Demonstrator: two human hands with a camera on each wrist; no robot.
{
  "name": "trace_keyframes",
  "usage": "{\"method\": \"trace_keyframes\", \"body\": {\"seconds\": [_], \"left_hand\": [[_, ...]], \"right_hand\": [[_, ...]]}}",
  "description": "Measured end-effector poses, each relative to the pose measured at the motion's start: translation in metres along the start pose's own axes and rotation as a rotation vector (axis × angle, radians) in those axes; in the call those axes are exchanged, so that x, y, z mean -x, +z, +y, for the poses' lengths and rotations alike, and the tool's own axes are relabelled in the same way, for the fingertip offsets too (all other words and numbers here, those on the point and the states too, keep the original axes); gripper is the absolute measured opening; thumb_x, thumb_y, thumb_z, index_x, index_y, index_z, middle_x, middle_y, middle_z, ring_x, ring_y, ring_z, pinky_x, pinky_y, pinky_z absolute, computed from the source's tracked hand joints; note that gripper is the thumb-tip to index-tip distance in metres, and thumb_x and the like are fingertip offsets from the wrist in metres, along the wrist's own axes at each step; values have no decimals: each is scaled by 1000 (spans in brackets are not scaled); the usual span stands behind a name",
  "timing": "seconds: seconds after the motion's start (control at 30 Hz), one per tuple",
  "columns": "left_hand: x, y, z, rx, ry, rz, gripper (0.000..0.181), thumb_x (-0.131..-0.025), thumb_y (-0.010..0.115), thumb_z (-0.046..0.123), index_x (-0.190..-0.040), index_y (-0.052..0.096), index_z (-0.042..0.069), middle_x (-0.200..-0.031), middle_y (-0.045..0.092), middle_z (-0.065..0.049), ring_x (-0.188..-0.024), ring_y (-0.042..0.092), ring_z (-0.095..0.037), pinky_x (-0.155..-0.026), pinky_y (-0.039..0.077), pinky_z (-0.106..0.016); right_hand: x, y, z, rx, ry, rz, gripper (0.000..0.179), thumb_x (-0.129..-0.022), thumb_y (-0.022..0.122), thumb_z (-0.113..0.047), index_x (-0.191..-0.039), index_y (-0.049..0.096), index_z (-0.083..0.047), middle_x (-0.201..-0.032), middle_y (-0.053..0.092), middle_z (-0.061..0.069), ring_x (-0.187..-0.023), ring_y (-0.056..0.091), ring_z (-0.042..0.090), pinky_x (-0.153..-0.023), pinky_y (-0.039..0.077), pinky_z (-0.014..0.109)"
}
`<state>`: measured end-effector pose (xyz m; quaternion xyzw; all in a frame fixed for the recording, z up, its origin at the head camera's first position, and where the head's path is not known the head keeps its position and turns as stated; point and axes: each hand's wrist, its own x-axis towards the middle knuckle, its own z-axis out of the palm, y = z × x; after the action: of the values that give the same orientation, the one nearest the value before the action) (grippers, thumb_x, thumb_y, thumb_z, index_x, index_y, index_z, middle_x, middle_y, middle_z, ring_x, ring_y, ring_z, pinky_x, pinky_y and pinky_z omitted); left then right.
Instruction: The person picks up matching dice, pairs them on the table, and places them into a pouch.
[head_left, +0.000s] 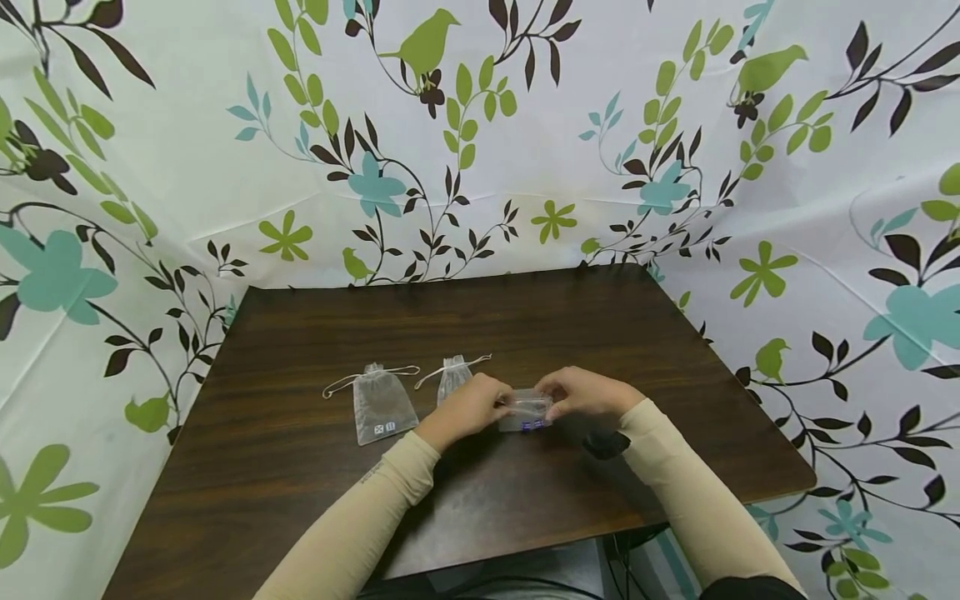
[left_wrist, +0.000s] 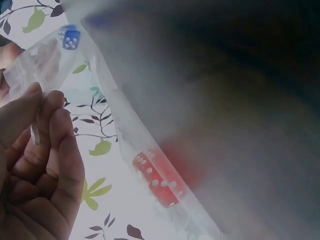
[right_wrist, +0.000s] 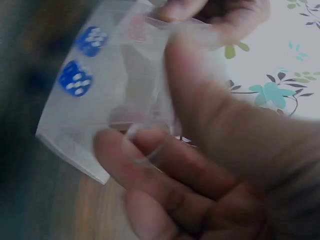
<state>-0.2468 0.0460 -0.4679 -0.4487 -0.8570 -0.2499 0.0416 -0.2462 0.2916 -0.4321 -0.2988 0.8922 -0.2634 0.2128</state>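
A sheer white pouch (head_left: 521,404) with two blue dice (right_wrist: 76,78) in its lower part is held just over the table between both hands. My left hand (head_left: 474,406) pinches its left side between thumb and fingertips, also seen in the left wrist view. On the right side, my right hand (head_left: 588,392) grips the pouch near its mouth, thumb above and curled fingers below. Beside my left hand lies a second sheer pouch (head_left: 453,375), partly hidden by that hand. Red dice (left_wrist: 159,177) show through sheer fabric in the left wrist view.
Farther left, another sheer drawstring pouch (head_left: 382,404) lies flat with small pale squares (head_left: 384,428) near its bottom, its cords spread out. Everything lies on a dark wood table (head_left: 300,467). A patterned cloth (head_left: 480,167) hangs around its back and sides.
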Motion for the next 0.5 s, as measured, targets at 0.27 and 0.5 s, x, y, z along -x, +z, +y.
{"method": "trace_keyframes", "body": {"seconds": [0.27, 0.5], "left_hand": [[-5, -33, 11, 59, -55, 7, 6, -89, 70, 17, -86, 72, 13, -75, 69, 4, -61, 58, -3, -69, 53, -30], [-10, -58, 16, 23, -58, 25, 4, -89, 70, 19, -91, 73, 16, -77, 70, 8, -62, 58, -1, -61, 47, -19]], "right_hand": [[10, -9, -12, 135, -38, 212, 17, -90, 68, -20, -106, 70, -13, -92, 69, -7, -74, 61, 6, -66, 50, 25], [17, -23, -23, 126, -73, 318, 19, -91, 66, -17, -108, 69, -12, -86, 70, 1, -74, 65, 24, -62, 51, 26]]}}
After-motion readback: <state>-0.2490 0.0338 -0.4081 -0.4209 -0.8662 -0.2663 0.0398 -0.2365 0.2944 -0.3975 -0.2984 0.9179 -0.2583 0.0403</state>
